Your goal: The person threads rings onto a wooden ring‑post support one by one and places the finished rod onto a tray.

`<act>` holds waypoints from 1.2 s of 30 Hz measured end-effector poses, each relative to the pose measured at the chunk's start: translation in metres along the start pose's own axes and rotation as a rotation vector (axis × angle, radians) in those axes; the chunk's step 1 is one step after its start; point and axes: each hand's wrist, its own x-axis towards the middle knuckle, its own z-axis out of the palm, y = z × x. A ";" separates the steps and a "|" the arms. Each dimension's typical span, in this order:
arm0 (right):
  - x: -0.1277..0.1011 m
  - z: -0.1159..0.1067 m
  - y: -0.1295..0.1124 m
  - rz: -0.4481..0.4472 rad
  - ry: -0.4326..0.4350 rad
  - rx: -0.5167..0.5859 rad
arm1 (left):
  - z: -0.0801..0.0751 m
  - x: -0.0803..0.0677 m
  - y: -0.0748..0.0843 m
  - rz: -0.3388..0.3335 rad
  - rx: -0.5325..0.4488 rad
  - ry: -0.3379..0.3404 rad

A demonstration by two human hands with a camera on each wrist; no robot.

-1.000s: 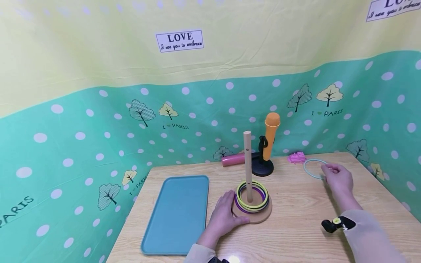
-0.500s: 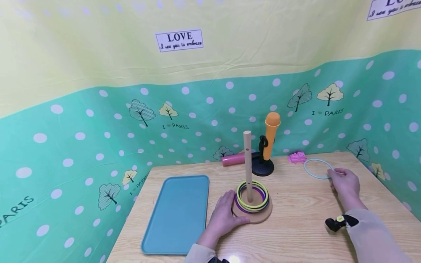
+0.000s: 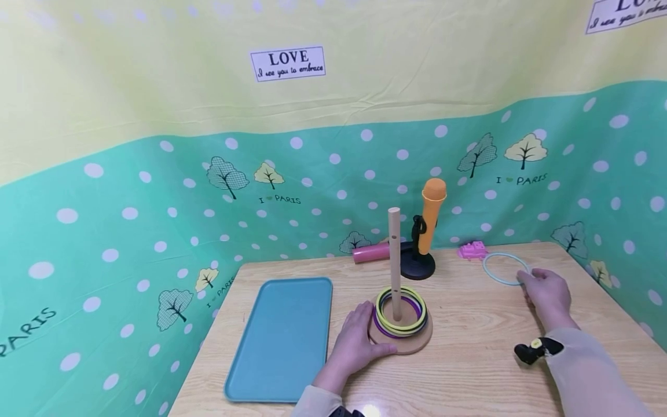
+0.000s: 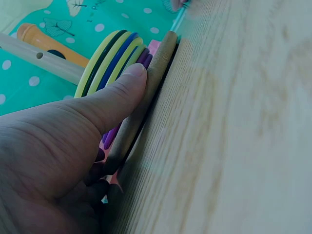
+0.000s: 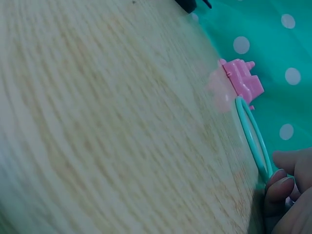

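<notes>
My left hand (image 3: 356, 339) grips the left side of a round wooden base (image 3: 415, 346), its thumb along the front edge. From that base rises an upright wooden peg (image 3: 394, 249). Several stacked rings, yellow, dark, blue and purple, lie around the peg's foot; the left wrist view shows the pile of rings (image 4: 108, 61) beside the thumb (image 4: 127, 87). At the right, my right hand (image 3: 548, 294) pinches the near right side of a light blue ring (image 5: 249, 134) between thumb and fingers. The ring's far end is near a pink toy (image 5: 242, 80).
A blue tray (image 3: 283, 339) lies left of the base. Behind the peg, an orange toy microphone (image 3: 430, 217) leans in a black stand (image 3: 417, 266), with a pink cylinder (image 3: 371, 252) beside it. A polka-dot cloth (image 3: 312, 185) hangs behind the wooden table (image 3: 469, 324).
Since one second ago, my right hand has shifted slightly right along the light blue ring's rim. The ring itself stays about where it was, and my left hand keeps its place on the base.
</notes>
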 end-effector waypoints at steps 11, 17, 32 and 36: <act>-0.002 0.001 -0.003 -0.043 0.022 -0.075 | 0.000 0.001 0.000 0.002 -0.004 0.003; -0.003 0.000 -0.004 -0.063 0.013 -0.086 | 0.001 0.001 0.000 0.011 0.001 0.010; -0.003 0.001 0.003 -0.192 0.032 -0.160 | 0.002 0.001 -0.001 0.006 -0.019 0.015; -0.005 0.000 0.003 -0.230 0.035 -0.180 | 0.003 0.001 -0.002 0.005 -0.017 0.016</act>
